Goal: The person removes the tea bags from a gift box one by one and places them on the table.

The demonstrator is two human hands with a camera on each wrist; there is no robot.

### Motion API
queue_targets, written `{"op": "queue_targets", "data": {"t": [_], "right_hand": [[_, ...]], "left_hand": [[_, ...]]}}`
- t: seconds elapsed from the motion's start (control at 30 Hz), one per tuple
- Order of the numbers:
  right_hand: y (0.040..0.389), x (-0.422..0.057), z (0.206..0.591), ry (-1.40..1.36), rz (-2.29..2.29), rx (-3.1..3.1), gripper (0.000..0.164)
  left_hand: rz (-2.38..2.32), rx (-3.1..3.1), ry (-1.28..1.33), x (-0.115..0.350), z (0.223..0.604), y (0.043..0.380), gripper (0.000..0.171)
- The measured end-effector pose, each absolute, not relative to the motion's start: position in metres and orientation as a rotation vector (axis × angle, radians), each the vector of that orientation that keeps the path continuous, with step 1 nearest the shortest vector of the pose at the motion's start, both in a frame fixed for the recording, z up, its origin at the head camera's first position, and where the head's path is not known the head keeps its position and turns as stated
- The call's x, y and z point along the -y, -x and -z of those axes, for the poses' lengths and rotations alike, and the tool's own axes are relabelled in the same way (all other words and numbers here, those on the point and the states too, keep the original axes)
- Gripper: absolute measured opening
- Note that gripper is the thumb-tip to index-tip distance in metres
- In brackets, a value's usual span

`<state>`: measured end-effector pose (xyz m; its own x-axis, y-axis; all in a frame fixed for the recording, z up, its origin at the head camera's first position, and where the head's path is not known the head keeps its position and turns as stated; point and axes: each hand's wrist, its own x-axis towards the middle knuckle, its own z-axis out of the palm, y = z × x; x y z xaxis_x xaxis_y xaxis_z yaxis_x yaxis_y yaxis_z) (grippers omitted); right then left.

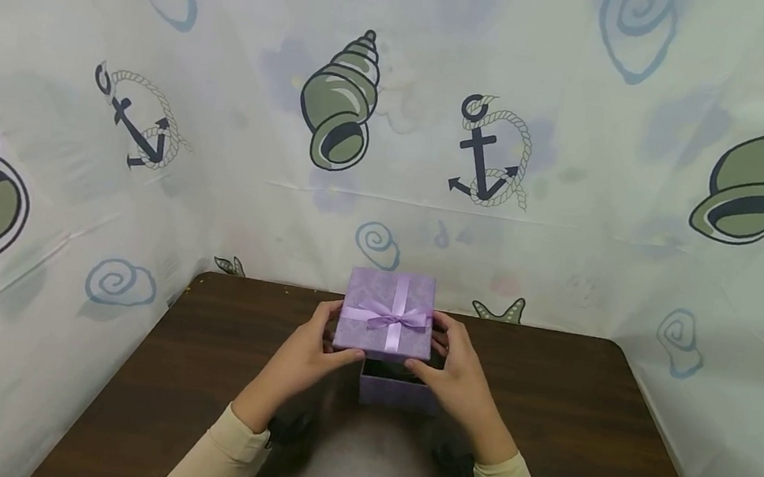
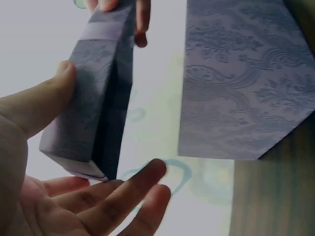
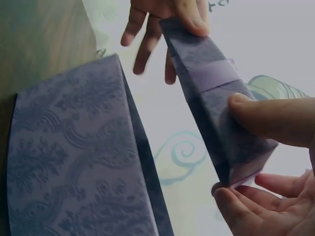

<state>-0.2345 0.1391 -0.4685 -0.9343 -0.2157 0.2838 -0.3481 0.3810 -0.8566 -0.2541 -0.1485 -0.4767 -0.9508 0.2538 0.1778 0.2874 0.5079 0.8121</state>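
Note:
Between both hands is a purple gift box lid [image 1: 359, 331] with a lilac ribbon [image 1: 401, 289] tied in a bow [image 1: 392, 318]. My left hand [image 1: 301, 356] grips its left side, thumb on the near edge. The right hand [image 1: 464, 376] holds the opposite side in the same way. Below and slightly nearer stands the purple box base [image 1: 399, 394], its top uncovered and its inside dark. Both wrist views show a gap between the lid [image 2: 81, 98] and the patterned wall of the base [image 3: 74, 147].
The dark brown wooden table [image 1: 560, 419] extends to both sides and behind the box. A pale cloth [image 1: 427, 101] printed with shells and anchors hangs around the back and sides. A greyish patch [image 1: 361, 467] lies in front of the box, between the forearms.

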Motion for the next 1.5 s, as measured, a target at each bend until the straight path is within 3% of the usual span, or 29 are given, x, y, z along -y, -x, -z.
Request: {"op": "queue_targets", "data": {"t": [0.5, 1.5], "right_hand": [[0.235, -0.116, 0.473, -0.419, -1.664, 2.401, 0.09], [0.218, -0.055, 0.491, -0.466, -1.786, 2.255, 0.08]], "left_hand": [[1.809, 2.456, 0.525, 0.165, 0.482, 0.253, 0.089], [1.834, 2.411, 0.36, 0.223, 0.514, 0.226, 0.084]]}}
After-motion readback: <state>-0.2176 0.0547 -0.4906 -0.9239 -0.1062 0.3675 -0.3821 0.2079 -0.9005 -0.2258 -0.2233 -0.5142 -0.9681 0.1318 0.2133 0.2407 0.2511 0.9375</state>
